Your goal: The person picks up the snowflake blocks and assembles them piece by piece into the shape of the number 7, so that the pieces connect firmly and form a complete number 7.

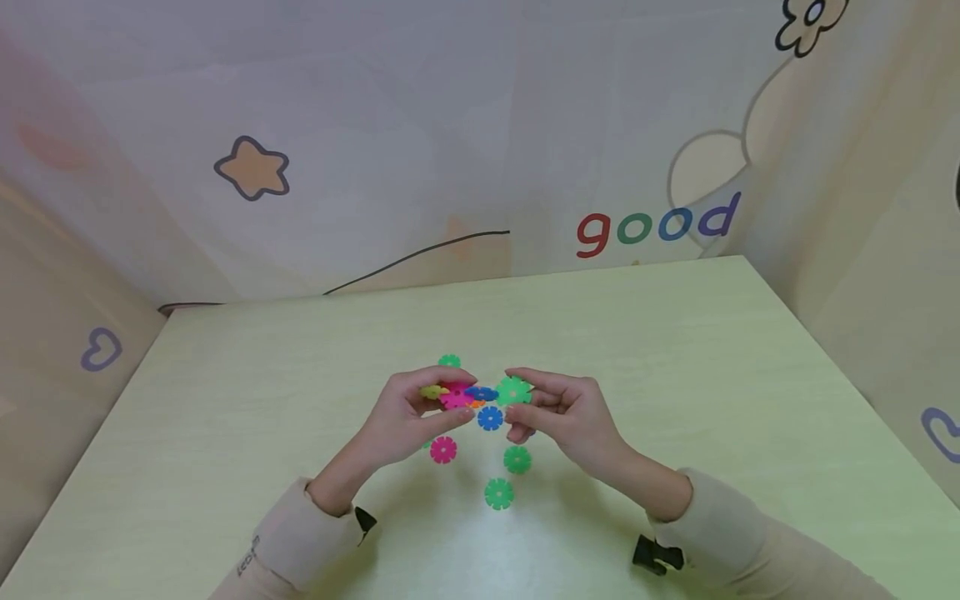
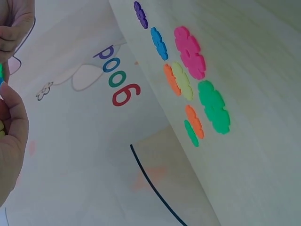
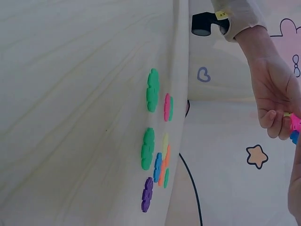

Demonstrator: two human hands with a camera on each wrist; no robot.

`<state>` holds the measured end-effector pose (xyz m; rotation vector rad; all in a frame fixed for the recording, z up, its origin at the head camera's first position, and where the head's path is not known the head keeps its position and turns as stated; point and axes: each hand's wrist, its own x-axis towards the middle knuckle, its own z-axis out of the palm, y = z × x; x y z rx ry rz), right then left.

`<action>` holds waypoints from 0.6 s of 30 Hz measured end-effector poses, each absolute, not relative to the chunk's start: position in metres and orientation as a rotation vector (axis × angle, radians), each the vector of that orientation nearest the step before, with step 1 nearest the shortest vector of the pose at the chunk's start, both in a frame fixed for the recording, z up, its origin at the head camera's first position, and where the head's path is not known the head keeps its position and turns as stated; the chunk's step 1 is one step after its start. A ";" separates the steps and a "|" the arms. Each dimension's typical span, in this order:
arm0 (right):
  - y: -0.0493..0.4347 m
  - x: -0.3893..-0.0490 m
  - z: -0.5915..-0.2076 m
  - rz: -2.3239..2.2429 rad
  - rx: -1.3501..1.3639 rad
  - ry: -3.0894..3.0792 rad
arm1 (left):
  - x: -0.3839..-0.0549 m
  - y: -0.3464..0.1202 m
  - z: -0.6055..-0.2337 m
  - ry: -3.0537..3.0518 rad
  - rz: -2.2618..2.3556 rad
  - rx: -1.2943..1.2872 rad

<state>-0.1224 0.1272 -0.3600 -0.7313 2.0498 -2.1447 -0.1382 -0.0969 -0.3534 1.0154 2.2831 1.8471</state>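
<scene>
In the head view, both hands meet above the middle of the table [image 1: 300, 467], each with its fingers pinching. The left hand [image 1: 405, 417] holds what looks like a joined row of notched discs between thumb and forefinger: a yellow disc [image 1: 432, 392] toward the palm, a pink disc [image 1: 455, 397] in the grip, and an edge-on blue disc [image 1: 482, 393] sticking out to the right. The right hand [image 1: 577, 417] pinches a green disc [image 1: 513, 390] whose face is turned to the camera. The row runs roughly left to right, and the green disc sits right at its blue end, between that end and the right fingers; whether the two touch or have only a sliver between them, I cannot tell. The right hand is the nearer one to that end. Loose discs lie beneath and about the hands, among them a flat blue piece [image 1: 490, 418], a flat pink piece [image 1: 443, 450] and two green pieces [image 1: 517, 460] nearer the person. In the left wrist view, the hands are cut off by the frame's edge, with bits of yellow, blue and green at the fingers; a purple piece [image 2: 140, 14] lies farther off among the loose ones. In the right wrist view, pink and blue show at the left fingers, while the green disc is out of sight.
</scene>
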 end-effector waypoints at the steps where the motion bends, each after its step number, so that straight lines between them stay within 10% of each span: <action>1: 0.127 -0.122 -0.360 -2.142 -0.732 2.053 | -0.138 -0.097 -0.353 2.283 1.850 1.011; 18: 0.132 -0.122 -0.360 -2.141 -0.752 1.912 | -0.135 -0.097 -0.348 2.331 1.824 0.877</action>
